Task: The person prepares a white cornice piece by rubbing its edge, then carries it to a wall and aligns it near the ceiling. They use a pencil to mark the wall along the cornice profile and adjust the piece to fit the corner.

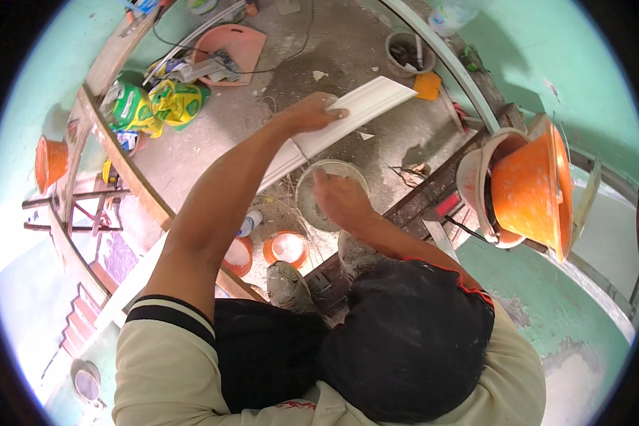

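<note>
My left hand (312, 113) grips a long white moulding strip (366, 99) near its middle, thumb over the face, with the strip angled up to the right. My right hand (337, 195) is closed on a thin tool (299, 150), which reaches up against the moulding's lower part; the tool's exact kind is unclear. Beneath my right hand is a round pale bucket (350, 216). My dusty shoes (289, 284) are below, beside two small orange tubs (286, 247) with pale contents.
Stacked orange buckets (525, 199) stand at right beside a dark plank. Wooden boards (121, 163) edge the left, with a drop to steps (78, 323). Green-yellow bags (170, 106), a pink dustpan (234, 50), cables and a debris bucket (410, 53) lie ahead.
</note>
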`<act>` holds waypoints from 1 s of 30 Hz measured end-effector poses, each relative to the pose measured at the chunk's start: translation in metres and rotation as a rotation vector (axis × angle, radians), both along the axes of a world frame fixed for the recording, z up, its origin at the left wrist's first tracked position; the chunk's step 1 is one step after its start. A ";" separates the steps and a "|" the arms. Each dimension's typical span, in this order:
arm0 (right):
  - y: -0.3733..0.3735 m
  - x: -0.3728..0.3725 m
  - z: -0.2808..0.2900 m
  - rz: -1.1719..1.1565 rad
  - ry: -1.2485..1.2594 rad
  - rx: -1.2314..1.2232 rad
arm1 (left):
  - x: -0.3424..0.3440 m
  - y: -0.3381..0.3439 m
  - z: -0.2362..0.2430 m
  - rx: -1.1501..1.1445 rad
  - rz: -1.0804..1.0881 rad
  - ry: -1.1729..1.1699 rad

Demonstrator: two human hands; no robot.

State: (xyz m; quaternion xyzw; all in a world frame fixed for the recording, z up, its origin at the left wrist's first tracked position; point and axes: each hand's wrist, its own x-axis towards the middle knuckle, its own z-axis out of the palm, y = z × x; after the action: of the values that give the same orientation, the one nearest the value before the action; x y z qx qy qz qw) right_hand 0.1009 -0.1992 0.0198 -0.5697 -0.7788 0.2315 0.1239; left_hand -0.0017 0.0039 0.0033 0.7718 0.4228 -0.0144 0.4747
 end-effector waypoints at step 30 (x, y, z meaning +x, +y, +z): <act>0.006 0.009 -0.007 0.002 0.148 0.121 | -0.005 0.013 -0.014 0.010 -0.037 -0.137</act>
State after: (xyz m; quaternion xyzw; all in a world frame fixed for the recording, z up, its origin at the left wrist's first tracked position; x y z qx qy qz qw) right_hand 0.1102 -0.1933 0.0125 -0.5418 -0.7807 0.2254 0.2150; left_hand -0.0068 0.0167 -0.0111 0.7811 0.3750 0.0319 0.4982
